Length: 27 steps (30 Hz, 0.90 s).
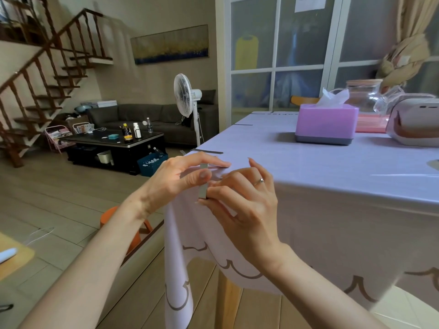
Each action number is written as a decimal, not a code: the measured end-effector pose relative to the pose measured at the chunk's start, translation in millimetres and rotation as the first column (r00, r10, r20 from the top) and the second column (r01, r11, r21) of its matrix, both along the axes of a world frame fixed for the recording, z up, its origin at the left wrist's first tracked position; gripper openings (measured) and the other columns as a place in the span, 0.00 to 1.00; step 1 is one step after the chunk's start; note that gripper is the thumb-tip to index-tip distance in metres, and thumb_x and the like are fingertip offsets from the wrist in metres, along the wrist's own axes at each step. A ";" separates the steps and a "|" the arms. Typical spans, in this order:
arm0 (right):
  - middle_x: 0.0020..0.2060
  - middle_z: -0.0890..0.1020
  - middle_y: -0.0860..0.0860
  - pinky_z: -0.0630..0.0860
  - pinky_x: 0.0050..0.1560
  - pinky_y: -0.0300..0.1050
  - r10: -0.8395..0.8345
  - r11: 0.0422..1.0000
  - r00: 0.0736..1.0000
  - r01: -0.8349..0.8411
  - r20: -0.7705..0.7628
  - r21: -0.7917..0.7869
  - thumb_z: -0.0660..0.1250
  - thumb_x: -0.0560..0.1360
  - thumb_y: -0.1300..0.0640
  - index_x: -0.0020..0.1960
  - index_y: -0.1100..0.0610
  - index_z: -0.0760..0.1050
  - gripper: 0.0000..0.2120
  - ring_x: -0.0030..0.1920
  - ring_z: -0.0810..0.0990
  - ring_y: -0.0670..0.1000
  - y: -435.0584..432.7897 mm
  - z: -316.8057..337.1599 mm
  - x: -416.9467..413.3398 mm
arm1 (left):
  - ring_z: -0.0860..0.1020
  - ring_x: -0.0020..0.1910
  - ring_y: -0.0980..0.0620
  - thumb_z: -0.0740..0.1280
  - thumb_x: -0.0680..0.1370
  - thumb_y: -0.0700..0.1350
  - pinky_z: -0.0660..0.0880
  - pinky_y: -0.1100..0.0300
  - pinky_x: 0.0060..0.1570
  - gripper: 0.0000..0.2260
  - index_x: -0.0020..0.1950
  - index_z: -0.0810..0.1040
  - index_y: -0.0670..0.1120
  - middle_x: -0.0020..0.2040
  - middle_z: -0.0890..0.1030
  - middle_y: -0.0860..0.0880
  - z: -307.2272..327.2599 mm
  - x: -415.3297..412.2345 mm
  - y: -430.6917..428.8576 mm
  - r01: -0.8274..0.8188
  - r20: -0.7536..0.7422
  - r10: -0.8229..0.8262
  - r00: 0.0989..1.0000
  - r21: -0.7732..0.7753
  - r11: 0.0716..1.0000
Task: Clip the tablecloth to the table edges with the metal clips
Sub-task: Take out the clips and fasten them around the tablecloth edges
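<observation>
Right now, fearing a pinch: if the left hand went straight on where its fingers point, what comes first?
The left hand touches the metal clip; past it, probably the raised fingers of the right hand, depth unclear.

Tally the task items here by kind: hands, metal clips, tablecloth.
Hands, left hand and right hand: 2
Metal clip pinched by both: 1
Other clips along the table edge: 2 clear, farther ones too blurred
Tablecloth: 1
Total: 6
</observation>
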State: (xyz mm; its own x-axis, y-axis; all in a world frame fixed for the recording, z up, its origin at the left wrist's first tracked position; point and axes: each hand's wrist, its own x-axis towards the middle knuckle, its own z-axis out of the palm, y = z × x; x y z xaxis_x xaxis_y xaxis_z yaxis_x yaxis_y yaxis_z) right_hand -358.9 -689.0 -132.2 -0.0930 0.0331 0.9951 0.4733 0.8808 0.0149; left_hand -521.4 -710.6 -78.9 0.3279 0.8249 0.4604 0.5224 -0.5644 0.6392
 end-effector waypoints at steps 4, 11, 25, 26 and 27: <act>0.34 0.80 0.49 0.71 0.58 0.58 -0.016 1.000 0.999 0.016 0.048 -0.015 0.72 0.72 0.51 0.37 0.54 0.81 0.09 0.39 0.78 0.56 -1.9 0.0 3.2 | 0.72 0.66 0.54 0.62 0.70 0.70 0.67 0.44 0.66 0.27 0.60 0.78 0.55 0.62 0.78 0.54 0.7 -1.6 0.5 -0.008 -0.046 0.008 0.999 0.010 1.000; 0.35 0.81 0.48 0.71 0.57 0.51 -0.142 0.989 0.980 0.134 0.139 0.068 0.70 0.73 0.54 0.38 0.55 0.82 0.07 0.40 0.79 0.56 2.1 -7.2 8.9 | 0.70 0.68 0.57 0.65 0.68 0.68 0.66 0.44 0.67 0.27 0.63 0.75 0.57 0.64 0.76 0.59 2.5 -3.4 1.2 -0.023 -0.182 0.034 0.983 0.063 0.998; 0.35 0.79 0.49 0.67 0.54 0.48 -0.197 0.980 0.940 0.199 0.279 0.023 0.71 0.69 0.53 0.39 0.55 0.79 0.06 0.41 0.75 0.55 0.3 -4.2 15.5 | 0.70 0.67 0.61 0.66 0.69 0.64 0.68 0.46 0.66 0.25 0.63 0.76 0.57 0.64 0.76 0.62 0.4 1.4 1.0 -0.074 -0.196 0.105 0.975 0.159 0.985; 0.37 0.79 0.50 0.67 0.54 0.47 -0.180 0.982 0.943 0.189 0.281 -0.004 0.71 0.69 0.52 0.41 0.55 0.78 0.07 0.43 0.73 0.55 -1.5 -4.0 16.1 | 0.70 0.66 0.60 0.67 0.69 0.64 0.68 0.46 0.66 0.24 0.63 0.75 0.57 0.63 0.76 0.61 0.2 1.8 1.0 -0.073 -0.193 0.104 0.976 0.160 0.984; 0.40 0.79 0.50 0.67 0.53 0.46 -0.151 0.984 0.951 0.170 0.269 -0.050 0.72 0.68 0.50 0.44 0.55 0.76 0.11 0.45 0.71 0.54 -3.8 -2.8 16.4 | 0.70 0.66 0.60 0.67 0.69 0.64 0.68 0.46 0.66 0.24 0.63 0.75 0.57 0.63 0.76 0.62 -0.2 2.1 0.9 -0.075 -0.191 0.107 0.976 0.163 0.984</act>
State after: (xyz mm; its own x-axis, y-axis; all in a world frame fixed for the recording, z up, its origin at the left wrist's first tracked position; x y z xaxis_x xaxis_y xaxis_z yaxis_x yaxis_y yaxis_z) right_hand -342.5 -692.9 -135.1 -0.3388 0.1396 0.9304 0.5963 0.7968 0.0976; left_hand -519.3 -709.7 -79.0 0.3523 0.7799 0.5173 0.6836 -0.5919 0.4269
